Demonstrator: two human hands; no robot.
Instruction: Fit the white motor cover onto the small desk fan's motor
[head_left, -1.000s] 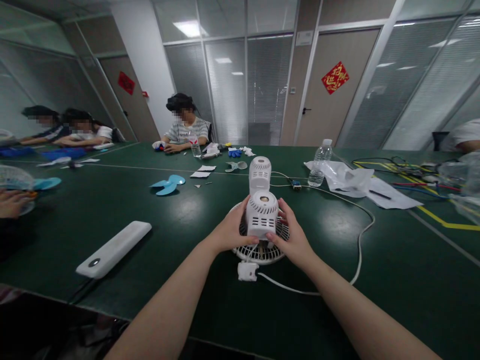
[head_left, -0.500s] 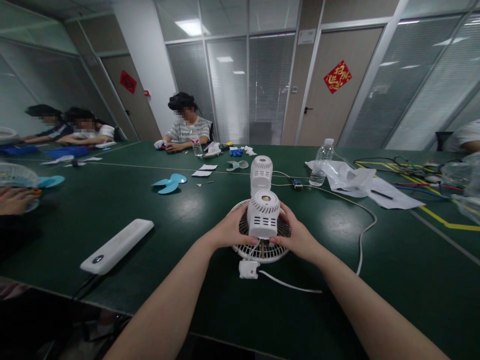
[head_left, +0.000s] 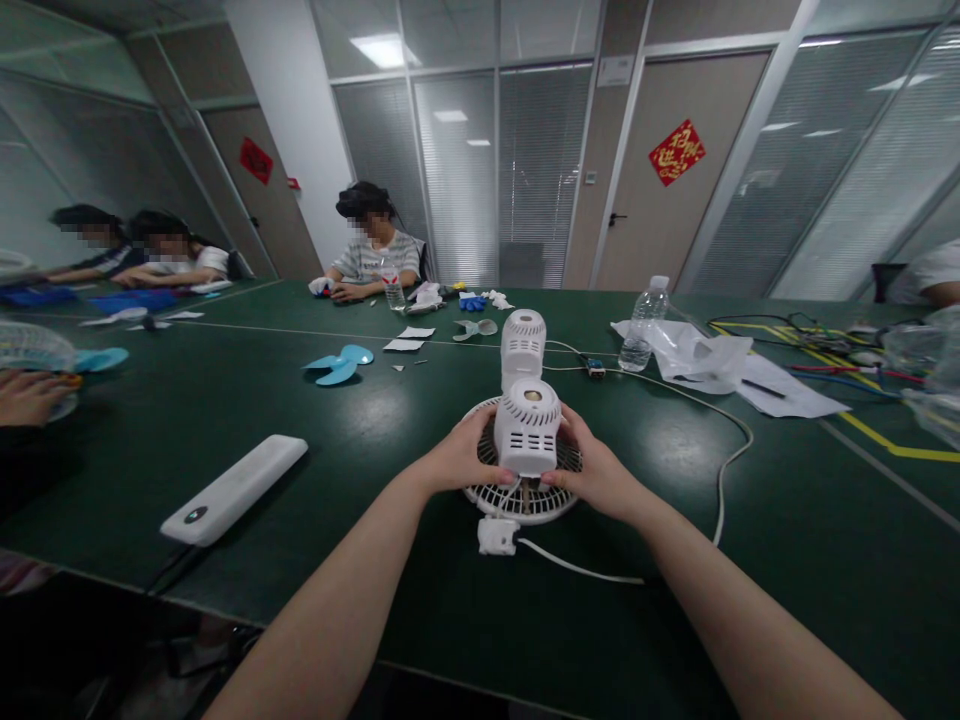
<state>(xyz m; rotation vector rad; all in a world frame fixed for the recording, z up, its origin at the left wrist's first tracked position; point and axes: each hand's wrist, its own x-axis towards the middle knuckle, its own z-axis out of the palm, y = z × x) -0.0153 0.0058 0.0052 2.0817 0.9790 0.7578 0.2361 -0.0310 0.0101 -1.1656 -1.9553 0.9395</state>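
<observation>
Both my hands close around a white vented fan motor housing [head_left: 527, 430] from its two sides. My left hand [head_left: 465, 455] grips it on the left, thumb at its lower front edge. On the right, my right hand [head_left: 592, 462] grips it the same way. Under the housing lies a round white fan grille [head_left: 525, 508], partly hidden by it and by my fingers. A second white vented housing [head_left: 523, 345] stands just behind. In front of the grille sits a small white plastic part [head_left: 497, 536], with a white cable [head_left: 581, 570] running right from it.
A white power bank [head_left: 236, 490] and blue fan blades [head_left: 341, 365] lie to the left. A plastic bottle [head_left: 645, 325], papers [head_left: 795, 390] and a small circuit board [head_left: 595, 368] on a long cable lie at right. A neighbour's hand [head_left: 30, 397] holds another grille at far left.
</observation>
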